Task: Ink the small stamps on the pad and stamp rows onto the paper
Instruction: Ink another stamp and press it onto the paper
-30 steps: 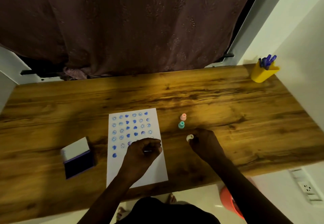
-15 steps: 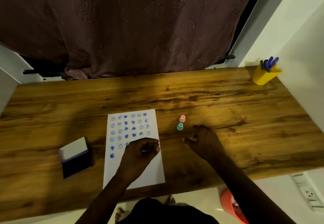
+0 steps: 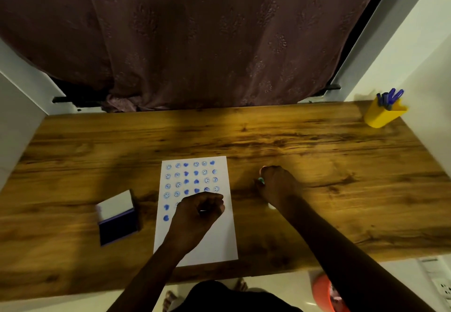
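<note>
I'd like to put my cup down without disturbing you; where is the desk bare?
Bare wood runs across the far half of the desk, left of the yellow pen holder, and right of the right hand. It is crowded around the paper, ink pad and left hand.

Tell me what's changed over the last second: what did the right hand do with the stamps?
The right hand set the white stamp down near its wrist, moved away from the body to the other two stamps, and now covers them; only a bit of the teal stamp shows. Whether it grips one is unclear. The left hand stayed fisted on the paper; the ink pad is unmoved.
</note>
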`<state>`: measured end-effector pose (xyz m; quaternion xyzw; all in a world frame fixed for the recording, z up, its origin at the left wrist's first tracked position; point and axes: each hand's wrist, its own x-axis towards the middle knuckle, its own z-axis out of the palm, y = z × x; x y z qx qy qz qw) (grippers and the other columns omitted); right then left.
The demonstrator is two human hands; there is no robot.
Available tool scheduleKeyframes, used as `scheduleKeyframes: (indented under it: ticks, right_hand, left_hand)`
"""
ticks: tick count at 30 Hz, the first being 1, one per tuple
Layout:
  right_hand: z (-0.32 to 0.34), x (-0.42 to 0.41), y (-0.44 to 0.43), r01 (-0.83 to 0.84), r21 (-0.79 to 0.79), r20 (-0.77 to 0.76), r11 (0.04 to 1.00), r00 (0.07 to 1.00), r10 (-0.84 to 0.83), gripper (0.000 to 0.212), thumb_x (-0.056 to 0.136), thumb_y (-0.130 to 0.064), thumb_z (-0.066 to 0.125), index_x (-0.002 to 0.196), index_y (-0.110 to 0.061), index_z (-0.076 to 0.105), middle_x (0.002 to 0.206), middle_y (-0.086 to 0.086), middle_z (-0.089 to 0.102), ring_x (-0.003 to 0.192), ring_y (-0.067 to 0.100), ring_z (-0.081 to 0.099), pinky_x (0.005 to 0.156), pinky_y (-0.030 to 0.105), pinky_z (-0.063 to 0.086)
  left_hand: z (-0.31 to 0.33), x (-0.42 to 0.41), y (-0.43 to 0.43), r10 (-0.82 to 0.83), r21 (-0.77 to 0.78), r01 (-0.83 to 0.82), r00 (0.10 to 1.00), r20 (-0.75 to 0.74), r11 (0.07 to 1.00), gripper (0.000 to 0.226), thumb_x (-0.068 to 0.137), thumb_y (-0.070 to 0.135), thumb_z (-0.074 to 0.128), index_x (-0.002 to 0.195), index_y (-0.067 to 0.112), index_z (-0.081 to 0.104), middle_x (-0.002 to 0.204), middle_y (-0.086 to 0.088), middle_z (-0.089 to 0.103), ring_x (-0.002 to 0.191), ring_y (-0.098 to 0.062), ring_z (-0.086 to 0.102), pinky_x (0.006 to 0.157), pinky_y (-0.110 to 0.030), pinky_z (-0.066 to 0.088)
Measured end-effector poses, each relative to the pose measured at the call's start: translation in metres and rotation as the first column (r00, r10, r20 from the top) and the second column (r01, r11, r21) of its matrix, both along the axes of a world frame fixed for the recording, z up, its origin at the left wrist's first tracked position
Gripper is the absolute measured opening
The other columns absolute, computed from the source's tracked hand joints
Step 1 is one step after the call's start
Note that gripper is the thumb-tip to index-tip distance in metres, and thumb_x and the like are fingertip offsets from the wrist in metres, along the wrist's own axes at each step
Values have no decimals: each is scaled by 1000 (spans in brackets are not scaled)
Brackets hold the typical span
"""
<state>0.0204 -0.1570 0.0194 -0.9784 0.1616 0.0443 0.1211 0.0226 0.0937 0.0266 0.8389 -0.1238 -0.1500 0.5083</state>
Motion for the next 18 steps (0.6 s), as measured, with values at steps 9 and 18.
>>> scheduleKeyframes:
  ticks: [9, 18]
  right_hand:
    - [38, 0, 45, 46, 504, 152, 862, 978, -141, 27, 86, -40, 76, 87, -13, 77, 75, -7, 73, 63, 3, 67, 58, 23, 53]
    - [41, 4, 114, 37, 753, 30, 657, 995, -90, 41, 86, -54, 70, 86, -14, 78, 74, -2, 78, 62, 6, 69, 66, 31, 57]
  left_hand:
    - [-2, 9, 11, 63, -176, -71, 997, -51, 982, 49, 87, 23, 80, 104, 66, 63, 106, 12, 78, 99, -15, 75, 89, -41, 61]
    - [6, 14, 47, 127, -317, -158, 985, -118, 935, 34, 81, 24, 79, 108, 42, 68, 102, 8, 79, 92, -18, 78, 78, -35, 65]
